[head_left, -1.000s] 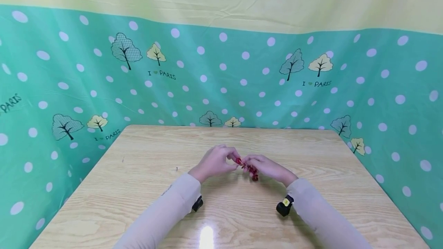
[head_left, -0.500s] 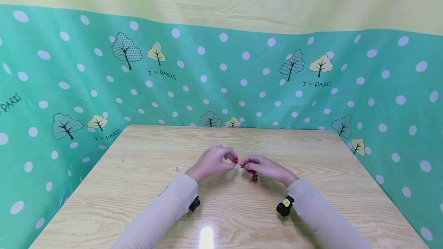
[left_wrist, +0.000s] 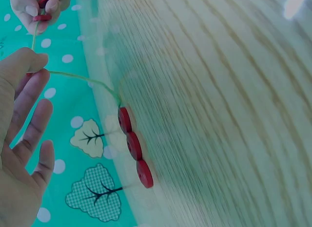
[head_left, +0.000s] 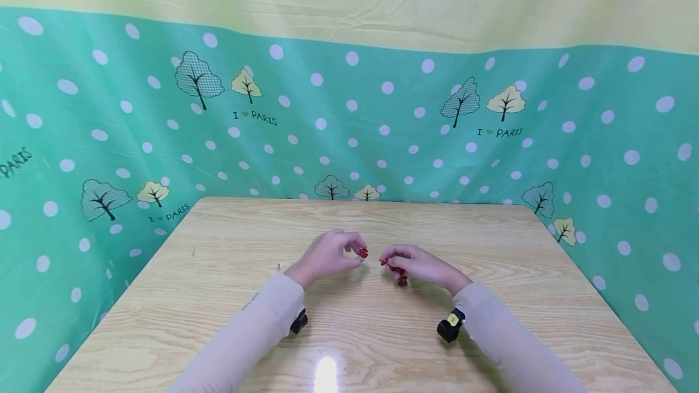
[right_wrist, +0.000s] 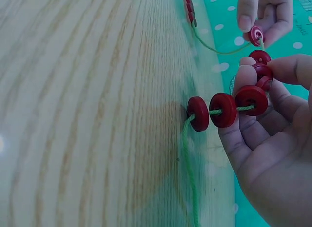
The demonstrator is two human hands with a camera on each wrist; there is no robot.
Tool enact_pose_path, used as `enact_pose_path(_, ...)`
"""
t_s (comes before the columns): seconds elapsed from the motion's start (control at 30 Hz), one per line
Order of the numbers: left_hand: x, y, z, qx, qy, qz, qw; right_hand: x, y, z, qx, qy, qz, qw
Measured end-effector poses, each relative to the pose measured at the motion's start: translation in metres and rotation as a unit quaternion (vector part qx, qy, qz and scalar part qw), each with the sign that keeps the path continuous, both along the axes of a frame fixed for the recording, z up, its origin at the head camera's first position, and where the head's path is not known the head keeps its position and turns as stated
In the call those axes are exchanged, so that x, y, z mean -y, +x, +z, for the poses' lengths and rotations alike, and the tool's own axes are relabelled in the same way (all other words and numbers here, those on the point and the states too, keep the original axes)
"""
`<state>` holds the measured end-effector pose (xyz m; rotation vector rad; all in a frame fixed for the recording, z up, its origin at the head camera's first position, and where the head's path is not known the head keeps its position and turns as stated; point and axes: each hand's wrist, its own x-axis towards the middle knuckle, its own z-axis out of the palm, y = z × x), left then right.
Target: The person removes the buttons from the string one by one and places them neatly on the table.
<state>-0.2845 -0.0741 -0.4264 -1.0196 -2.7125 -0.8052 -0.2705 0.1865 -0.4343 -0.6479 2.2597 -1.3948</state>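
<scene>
Red buttons are threaded on a thin green string [left_wrist: 80,77]. My left hand [head_left: 327,255] pinches one red button [right_wrist: 256,36] between thumb and index finger, its other fingers spread loosely. From that pinch the string runs to three more red buttons [left_wrist: 134,145], seen close over the tabletop in the left wrist view. Opposite it, my right hand [head_left: 417,264] holds a row of several red buttons [right_wrist: 223,110], thumb pressing on the nearer ones. Past the last button in this row, a loose string end [right_wrist: 189,163] hangs down. A short stretch of string spans both hands.
A light wood-grain table [head_left: 246,229] lies under both hands. Behind and beside it hangs a green dotted cloth [head_left: 349,120] with printed trees. Black wrist cameras [head_left: 449,327] sit below the beige sleeves [head_left: 251,332]. A small dark mark [head_left: 279,266] shows left of the left hand.
My left hand has drawn leftward with its pinched button, widening the gap between the hands. The right hand has stayed nearly in place with its row of buttons.
</scene>
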Motion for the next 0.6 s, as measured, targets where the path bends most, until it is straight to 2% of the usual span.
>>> enact_pose_path(0.27,0.010,-0.001,0.001,-0.010,-0.005,0.008,0.9999,0.000,-0.001,0.001,0.009,-0.001,0.001,1.0000)
enact_pose_path(0.6,0.023,-0.003,0.001,-0.006,-0.011,0.016,0.9998,0.001,-0.001,-0.001,0.016,-0.009,0.002,0.9998)
